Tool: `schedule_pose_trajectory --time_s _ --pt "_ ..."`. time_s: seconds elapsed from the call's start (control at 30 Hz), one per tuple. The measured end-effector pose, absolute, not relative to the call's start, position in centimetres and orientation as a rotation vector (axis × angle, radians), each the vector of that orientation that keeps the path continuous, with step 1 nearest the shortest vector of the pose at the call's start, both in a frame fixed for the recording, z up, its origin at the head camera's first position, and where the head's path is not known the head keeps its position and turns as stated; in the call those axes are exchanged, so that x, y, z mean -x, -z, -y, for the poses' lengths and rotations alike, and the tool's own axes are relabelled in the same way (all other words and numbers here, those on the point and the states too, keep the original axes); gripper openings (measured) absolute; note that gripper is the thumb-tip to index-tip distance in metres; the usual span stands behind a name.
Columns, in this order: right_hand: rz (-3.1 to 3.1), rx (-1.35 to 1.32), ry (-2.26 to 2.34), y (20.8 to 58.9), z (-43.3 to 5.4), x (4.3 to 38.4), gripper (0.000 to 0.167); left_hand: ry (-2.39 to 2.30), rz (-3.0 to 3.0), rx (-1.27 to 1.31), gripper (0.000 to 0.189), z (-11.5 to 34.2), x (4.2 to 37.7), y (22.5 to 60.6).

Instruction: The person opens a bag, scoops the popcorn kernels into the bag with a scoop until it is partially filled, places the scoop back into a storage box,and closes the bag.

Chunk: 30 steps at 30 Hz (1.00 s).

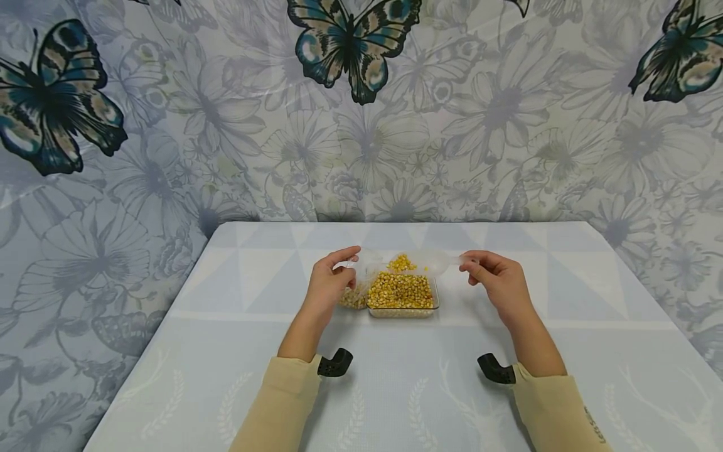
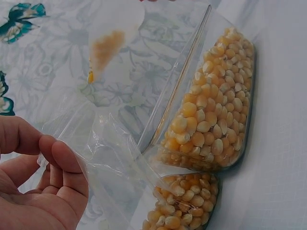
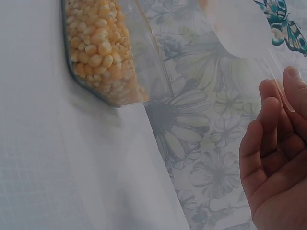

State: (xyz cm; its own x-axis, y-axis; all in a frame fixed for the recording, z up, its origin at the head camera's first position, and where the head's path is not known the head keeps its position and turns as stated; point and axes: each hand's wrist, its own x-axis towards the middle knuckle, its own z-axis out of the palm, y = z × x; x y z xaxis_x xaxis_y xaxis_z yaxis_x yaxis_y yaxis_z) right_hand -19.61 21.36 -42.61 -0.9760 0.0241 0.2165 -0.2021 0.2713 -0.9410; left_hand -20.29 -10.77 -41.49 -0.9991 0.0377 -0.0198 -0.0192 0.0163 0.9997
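Nearest the camera, two yellow sleeves (image 1: pixel 282 402) are reaching up over the pale table (image 1: pixel 407 402), each with a black bracket (image 1: pixel 336 363) showing at its cuff. Beyond them, the glass box (image 1: pixel 402 312) is sitting between the two hands, its longer side running left to right, and it is holding a deep layer of corn kernels (image 1: pixel 398 291). Just beside its left end a thin plastic bag (image 2: pixel 110 167) is standing with more kernels in the bottom; whether bag and box are touching, I cannot tell. The left hand (image 1: pixel 330 276) is pinching the bag's upper edge between thumb and fingers. The right hand (image 1: pixel 499 273) is gripping the handle end of a see-through scoop (image 1: pixel 437 260) between thumb and forefinger, the other fingers curling loosely below. The scoop is lying to the left of that grip, its long axis stretching from right to left, and its bowl is carrying a small heap of kernels, raised higher than the box. The bowl's tip is pointing toward the bag, so the loaded end is hanging nearer to the left hand's fingertips than to the right's. Farthest off, a flowered cloth (image 1: pixel 395 163) with large butterflies (image 1: pixel 350 47) is covering the background.
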Motion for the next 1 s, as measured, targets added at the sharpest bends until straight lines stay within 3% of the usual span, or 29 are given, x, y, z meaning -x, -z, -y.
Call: schedule_pose_trajectory --time_s 0.37,1.0 --pt "2.247 -0.208 -1.859 41.9 -21.1 19.3 0.025 -2.173 -2.204 -0.025 0.055 10.6 20.3 41.6" --pt "2.282 -0.195 -1.770 41.0 -19.7 18.6 0.028 -2.126 -2.240 -0.112 0.054 10.2 19.9 41.4"
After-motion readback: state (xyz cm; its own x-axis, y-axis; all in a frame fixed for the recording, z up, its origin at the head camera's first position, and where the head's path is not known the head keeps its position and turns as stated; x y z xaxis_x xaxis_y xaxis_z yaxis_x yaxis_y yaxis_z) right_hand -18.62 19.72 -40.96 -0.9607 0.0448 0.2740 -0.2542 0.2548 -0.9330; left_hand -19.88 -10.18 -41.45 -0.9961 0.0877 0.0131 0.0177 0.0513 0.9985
